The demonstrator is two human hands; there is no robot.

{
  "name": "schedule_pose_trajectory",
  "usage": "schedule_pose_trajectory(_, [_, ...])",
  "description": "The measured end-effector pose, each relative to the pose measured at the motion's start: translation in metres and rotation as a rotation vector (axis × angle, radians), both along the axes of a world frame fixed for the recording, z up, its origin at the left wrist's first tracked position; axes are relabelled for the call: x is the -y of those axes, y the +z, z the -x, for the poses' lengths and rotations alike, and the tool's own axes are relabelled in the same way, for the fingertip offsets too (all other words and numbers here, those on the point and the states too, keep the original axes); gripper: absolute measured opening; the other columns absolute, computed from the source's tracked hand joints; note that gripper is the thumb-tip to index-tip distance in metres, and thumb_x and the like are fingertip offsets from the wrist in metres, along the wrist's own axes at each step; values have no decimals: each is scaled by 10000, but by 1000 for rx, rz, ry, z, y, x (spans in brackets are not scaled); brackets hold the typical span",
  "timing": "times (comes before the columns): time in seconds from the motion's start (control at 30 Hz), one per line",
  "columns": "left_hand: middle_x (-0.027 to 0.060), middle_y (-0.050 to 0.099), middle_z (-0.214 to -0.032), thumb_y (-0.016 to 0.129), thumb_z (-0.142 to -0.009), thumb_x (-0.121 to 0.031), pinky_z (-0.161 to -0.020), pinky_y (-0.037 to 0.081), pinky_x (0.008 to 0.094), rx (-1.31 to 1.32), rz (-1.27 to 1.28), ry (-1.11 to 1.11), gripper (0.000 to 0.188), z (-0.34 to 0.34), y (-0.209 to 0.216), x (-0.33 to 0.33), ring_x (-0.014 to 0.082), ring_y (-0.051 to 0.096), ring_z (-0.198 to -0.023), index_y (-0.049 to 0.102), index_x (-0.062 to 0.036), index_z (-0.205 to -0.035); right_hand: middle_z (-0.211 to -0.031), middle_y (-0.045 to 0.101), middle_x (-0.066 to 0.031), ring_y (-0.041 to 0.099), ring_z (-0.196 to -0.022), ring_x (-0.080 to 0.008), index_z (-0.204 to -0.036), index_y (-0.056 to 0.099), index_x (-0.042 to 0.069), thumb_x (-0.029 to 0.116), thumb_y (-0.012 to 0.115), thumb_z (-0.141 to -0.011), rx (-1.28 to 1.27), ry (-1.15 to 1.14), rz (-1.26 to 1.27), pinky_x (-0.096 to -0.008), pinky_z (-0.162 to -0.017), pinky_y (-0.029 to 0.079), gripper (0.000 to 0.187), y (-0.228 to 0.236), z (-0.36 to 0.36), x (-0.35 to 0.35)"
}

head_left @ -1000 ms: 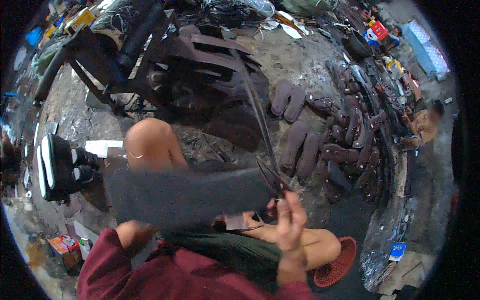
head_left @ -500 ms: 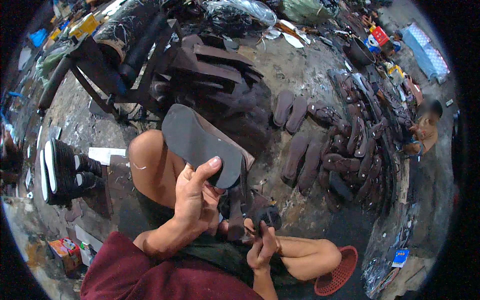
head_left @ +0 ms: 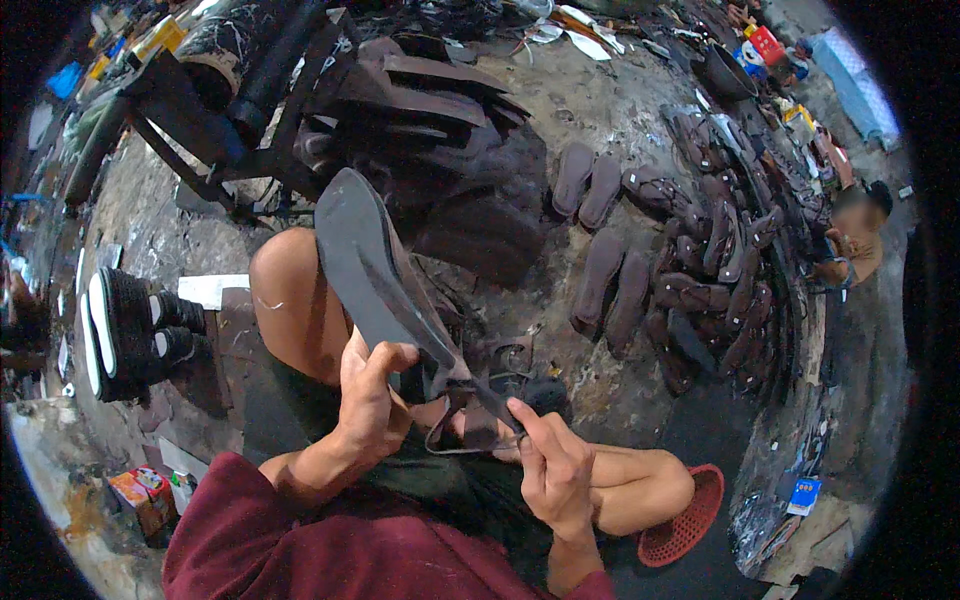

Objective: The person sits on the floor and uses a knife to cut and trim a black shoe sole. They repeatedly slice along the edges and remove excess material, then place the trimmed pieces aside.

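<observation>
My left hand (head_left: 372, 388) is closed around the middle of a sandal (head_left: 365, 270), thumb along the edge of its grey sole. The sandal tilts up in front of my left knee, and a brown layer shows along its right edge. From its lower end runs a dark strap (head_left: 488, 398). My right hand (head_left: 555, 460) pinches this strap between thumb and fingers. A thin looped strap (head_left: 435, 435) hangs between the two hands. Past my right fingers, a small round black object (head_left: 545, 396) lies on the floor.
Brown sandals (head_left: 720, 270) lie heaped at the right, beside paired brown soles (head_left: 600, 290). A stack of dark sheets (head_left: 430, 130) stands ahead, next to a black metal frame (head_left: 200, 150). Black-and-white footwear (head_left: 120, 335) sits at left. A red basket (head_left: 690, 515) is by my right knee. Another person (head_left: 855, 235) sits far right.
The sandal has turned more upright, its lower end pointing toward my right hand. My right hand has moved slightly up and right and now grips the strap, which is drawn out between both hands.
</observation>
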State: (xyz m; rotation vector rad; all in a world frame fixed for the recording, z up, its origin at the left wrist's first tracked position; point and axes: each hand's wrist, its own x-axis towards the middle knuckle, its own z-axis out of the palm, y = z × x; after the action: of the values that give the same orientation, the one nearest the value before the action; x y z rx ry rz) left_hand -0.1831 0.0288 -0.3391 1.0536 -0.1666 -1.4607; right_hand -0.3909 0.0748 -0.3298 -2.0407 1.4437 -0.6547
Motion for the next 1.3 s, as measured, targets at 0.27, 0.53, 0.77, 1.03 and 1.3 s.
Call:
schedule_pose_trajectory(0.27, [92,631,-944,478,-801,-165,-788,548,386,140,-112,32,276,0,-31,-29,228,647,-817,539,-57,-1047,-733,518,-115,554,-605,-283,-1281,598,118,-71,532,-835,144,139,-37,-369,-566,452,489,-25,-38,35])
schedule_pose_trajectory(0.53, [84,590,-835,480,-833,-133,-565,538,322,-84,-174,98,220,-8,-14,-18,199,624,-649,474,-57,-1039,-1113,637,-208,646,-994,-356,-1243,620,99,-25,574,-830,145,93,-218,-376,-788,540,434,-40,31,-26])
schedule_pose_trajectory(0.77, [78,623,-886,522,-819,-237,-718,544,345,76,-112,6,339,-6,-14,-20,217,639,-745,511,-57,-1106,-855,582,-115,605,-746,-295,-1278,602,124,9,580,-843,206,-17,-169,-382,-655,500,450,-104,-25,-1])
schedule_pose_trajectory(1.03, [57,621,-901,541,-807,-232,-705,525,308,178,-79,96,378,1,-20,-18,171,623,-722,510,-55,-1139,-872,545,-136,588,-716,-353,-1429,452,217,125,534,-870,294,-29,-48,-438,-651,503,573,-75,-90,61])
schedule_pose_trajectory(1.3, [65,597,-871,632,-814,-262,-501,507,287,117,-8,-88,435,-7,-15,-32,161,586,-618,469,-62,-1164,-922,621,-82,548,-832,-167,-1390,515,165,272,479,-1019,593,-157,-130,-309,-751,474,388,-89,-121,127])
